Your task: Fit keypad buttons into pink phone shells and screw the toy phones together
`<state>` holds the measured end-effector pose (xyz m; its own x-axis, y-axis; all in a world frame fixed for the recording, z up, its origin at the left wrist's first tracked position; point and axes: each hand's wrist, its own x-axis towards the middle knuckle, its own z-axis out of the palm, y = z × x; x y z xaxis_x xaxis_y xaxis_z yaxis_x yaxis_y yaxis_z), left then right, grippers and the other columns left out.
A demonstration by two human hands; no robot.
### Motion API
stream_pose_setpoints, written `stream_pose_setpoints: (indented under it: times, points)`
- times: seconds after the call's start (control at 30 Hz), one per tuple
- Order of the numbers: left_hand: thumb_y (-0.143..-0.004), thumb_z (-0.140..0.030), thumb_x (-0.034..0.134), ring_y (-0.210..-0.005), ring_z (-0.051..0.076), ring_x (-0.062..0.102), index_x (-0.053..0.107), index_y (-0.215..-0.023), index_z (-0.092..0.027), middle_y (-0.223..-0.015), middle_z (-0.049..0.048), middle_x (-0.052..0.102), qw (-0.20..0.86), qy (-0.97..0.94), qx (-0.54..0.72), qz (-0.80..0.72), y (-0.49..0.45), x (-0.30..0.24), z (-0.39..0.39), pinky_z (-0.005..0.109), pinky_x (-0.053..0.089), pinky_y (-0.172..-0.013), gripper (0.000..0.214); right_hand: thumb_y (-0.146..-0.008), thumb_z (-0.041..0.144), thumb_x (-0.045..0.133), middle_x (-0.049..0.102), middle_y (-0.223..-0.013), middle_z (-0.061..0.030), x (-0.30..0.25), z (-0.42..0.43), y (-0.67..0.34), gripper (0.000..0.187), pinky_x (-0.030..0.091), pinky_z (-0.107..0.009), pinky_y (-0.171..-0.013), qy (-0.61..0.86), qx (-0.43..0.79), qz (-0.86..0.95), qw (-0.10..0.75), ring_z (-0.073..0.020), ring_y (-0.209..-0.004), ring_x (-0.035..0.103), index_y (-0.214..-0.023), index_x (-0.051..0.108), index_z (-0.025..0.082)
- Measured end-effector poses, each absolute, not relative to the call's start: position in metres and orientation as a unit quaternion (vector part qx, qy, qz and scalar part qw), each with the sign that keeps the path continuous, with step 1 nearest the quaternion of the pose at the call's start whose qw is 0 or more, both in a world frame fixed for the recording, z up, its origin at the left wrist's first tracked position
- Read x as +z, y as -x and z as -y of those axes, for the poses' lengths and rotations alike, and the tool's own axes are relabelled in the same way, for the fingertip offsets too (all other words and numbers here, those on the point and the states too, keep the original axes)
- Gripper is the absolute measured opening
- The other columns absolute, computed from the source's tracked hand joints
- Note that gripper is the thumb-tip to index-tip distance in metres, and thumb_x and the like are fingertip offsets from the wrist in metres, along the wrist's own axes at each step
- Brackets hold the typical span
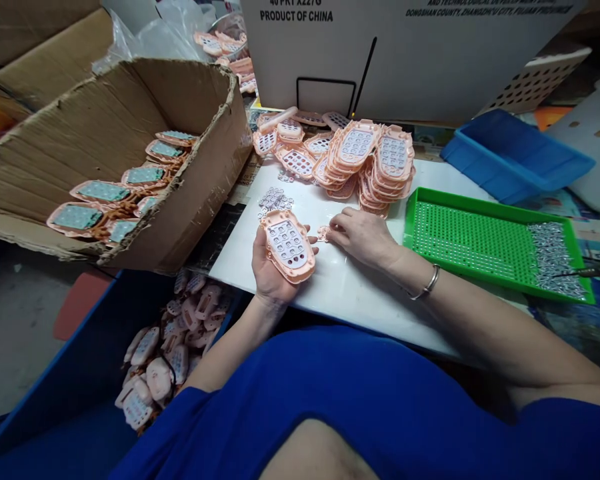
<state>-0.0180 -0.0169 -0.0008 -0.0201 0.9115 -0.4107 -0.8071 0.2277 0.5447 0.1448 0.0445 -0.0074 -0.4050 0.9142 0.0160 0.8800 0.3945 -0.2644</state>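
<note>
The left hand (274,283) cradles the peach shell (288,244), fingers curled, over the board's (365,287) left; the right hand's (364,237) fingertips bunch at small pieces (323,233), pinch unclear. Filling seems underway; the next placement likely needs alignment.

stacked pink casings (356,148) and a green screw tray (465,243) show an assembly workshop.
</note>
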Motion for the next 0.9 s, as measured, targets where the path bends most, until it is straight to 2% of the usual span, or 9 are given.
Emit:
stream_pose_setpoints:
  times: [0.13, 0.27, 0.37, 0.47, 0.63, 0.7, 0.8, 0.9]
  points:
    - [-0.096, -0.056, 0.026, -0.063, 0.019, 0.070, 0.061, -0.123, -0.015, -0.081, 0.0085, 0.073, 0.706, -0.049, 0.612, -0.354, 0.017, 0.000, 0.016, 0.030, 0.057, -0.059, 0.060, -0.085, 0.021, 0.061, 0.068, -0.077, -0.0050, -0.016, -0.054, -0.157, 0.013, 0.040, -0.028, -0.066, 0.535, 0.149, 0.815, 0.168, -0.0156, -0.069, 0.057, -0.075, 0.067, 0.017]
    - [-0.094, -0.058, 0.035, -0.065, 0.019, 0.070, 0.063, -0.120, -0.016, -0.082, 0.0083, 0.074, 0.706, -0.063, 0.611, -0.352, 0.017, -0.003, 0.014, 0.030, 0.058, -0.062, 0.057, -0.086, 0.019, 0.056, 0.069, -0.081, -0.0056, -0.020, -0.059, -0.162, 0.013, 0.043, -0.029, -0.069, 0.498, 0.163, 0.823, 0.218, -0.0160, -0.071, 0.058, -0.081, 0.068, 0.017]
    - [-0.094, -0.057, 0.035, -0.065, 0.019, 0.071, 0.063, -0.121, -0.017, -0.083, 0.0080, 0.073, 0.703, -0.065, 0.614, -0.353, 0.015, -0.004, 0.013, 0.033, 0.059, -0.067, 0.055, -0.084, 0.017, 0.058, 0.069, -0.087, -0.0083, -0.021, -0.060, -0.154, 0.011, 0.043, -0.030, -0.072, 0.479, 0.179, 0.834, 0.206, -0.0183, -0.078, 0.060, -0.085, 0.069, 0.016]
    - [-0.095, -0.055, 0.034, -0.064, 0.019, 0.071, 0.064, -0.119, -0.017, -0.082, 0.0077, 0.073, 0.701, -0.066, 0.619, -0.349, 0.014, -0.002, 0.015, 0.036, 0.060, -0.073, 0.054, -0.080, 0.017, 0.064, 0.067, -0.080, -0.0071, -0.018, -0.062, -0.144, 0.006, 0.040, -0.029, -0.067, 0.482, 0.196, 0.834, 0.184, -0.0177, -0.072, 0.058, -0.075, 0.067, 0.016]
    - [-0.095, -0.052, 0.032, -0.062, 0.019, 0.071, 0.066, -0.102, -0.015, -0.081, 0.0097, 0.074, 0.698, -0.050, 0.620, -0.354, 0.015, 0.003, 0.015, 0.031, 0.059, -0.063, 0.051, -0.076, 0.013, 0.065, 0.061, -0.065, -0.0012, -0.010, -0.065, -0.141, 0.016, 0.038, -0.026, -0.063, 0.496, 0.239, 0.808, 0.210, -0.0124, -0.063, 0.054, -0.063, 0.057, 0.017]
    - [-0.096, -0.052, 0.031, -0.062, 0.019, 0.071, 0.066, -0.098, -0.015, -0.080, 0.0094, 0.074, 0.694, -0.047, 0.623, -0.358, 0.015, 0.003, 0.014, 0.031, 0.059, -0.063, 0.051, -0.080, 0.016, 0.060, 0.060, -0.063, -0.0002, -0.007, -0.064, -0.145, 0.016, 0.040, -0.025, -0.061, 0.509, 0.267, 0.783, 0.237, -0.0110, -0.060, 0.053, -0.065, 0.055, 0.017]
    - [-0.093, -0.055, 0.037, -0.062, 0.019, 0.070, 0.066, -0.099, -0.016, -0.079, 0.0078, 0.073, 0.683, -0.062, 0.634, -0.358, 0.013, 0.000, 0.012, 0.035, 0.059, -0.071, 0.049, -0.083, 0.027, 0.057, 0.061, -0.066, -0.0011, -0.002, -0.060, -0.151, 0.016, 0.042, -0.024, -0.055, 0.511, 0.336, 0.742, 0.275, -0.0096, -0.056, 0.053, -0.071, 0.054, 0.017]
    - [-0.090, -0.055, 0.042, -0.062, 0.018, 0.070, 0.066, -0.102, -0.018, -0.081, 0.0059, 0.073, 0.667, -0.082, 0.651, -0.353, 0.008, -0.004, 0.010, 0.032, 0.057, -0.069, 0.046, -0.076, 0.038, 0.064, 0.060, -0.064, -0.0002, 0.002, -0.057, -0.155, 0.024, 0.040, -0.023, -0.050, 0.478, 0.460, 0.676, 0.322, -0.0077, -0.051, 0.049, -0.070, 0.056, 0.017]
